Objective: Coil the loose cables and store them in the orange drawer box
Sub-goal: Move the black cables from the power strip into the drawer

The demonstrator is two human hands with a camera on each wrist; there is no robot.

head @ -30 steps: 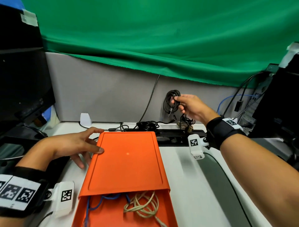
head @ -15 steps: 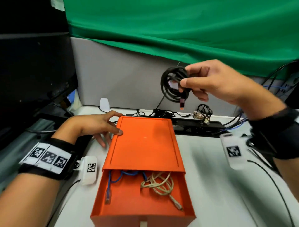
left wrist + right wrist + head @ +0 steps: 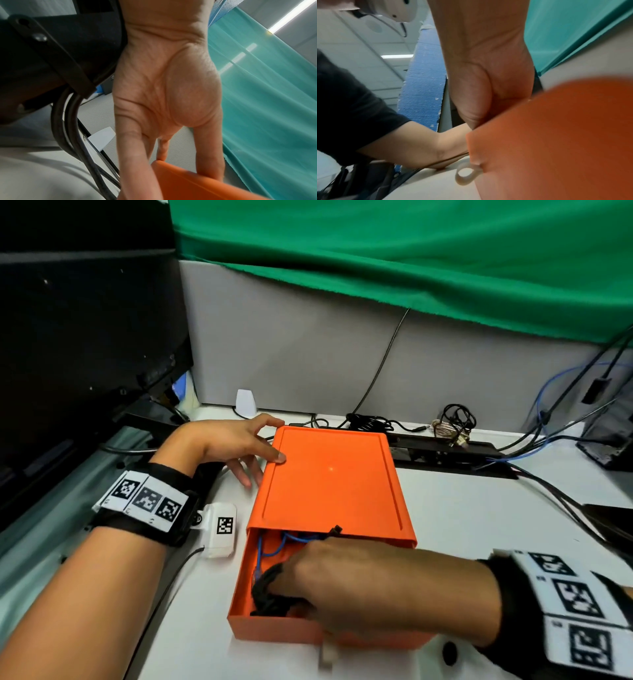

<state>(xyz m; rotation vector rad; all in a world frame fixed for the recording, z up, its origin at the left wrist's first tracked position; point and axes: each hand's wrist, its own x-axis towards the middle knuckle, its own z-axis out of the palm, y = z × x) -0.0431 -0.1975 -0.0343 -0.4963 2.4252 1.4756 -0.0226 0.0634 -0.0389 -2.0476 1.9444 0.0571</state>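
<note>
The orange drawer box (image 3: 329,481) lies on the white desk with its drawer (image 3: 274,628) pulled out toward me. My right hand (image 3: 301,583) reaches down into the drawer and grips a black coiled cable (image 3: 269,594) against its left side. A blue cable (image 3: 270,546) lies at the drawer's back. My left hand (image 3: 263,441) rests open on the box's far left corner, thumb on the lid and fingers along the side. In the left wrist view the left hand (image 3: 164,135) touches the box (image 3: 197,185). In the right wrist view the right hand (image 3: 488,94) dips behind the drawer front (image 3: 556,135).
Loose cables lie along the back wall: a black bundle (image 3: 368,422) and a black and beige tangle (image 3: 452,426) on a black power strip (image 3: 445,451). A dark monitor (image 3: 85,337) stands at the left. More cables (image 3: 555,494) trail at the right. A white pull ring (image 3: 467,174) hangs from the drawer front.
My right hand has carried the black coil from the air above the box down into the open drawer. The left hand has stayed on the box's corner.
</note>
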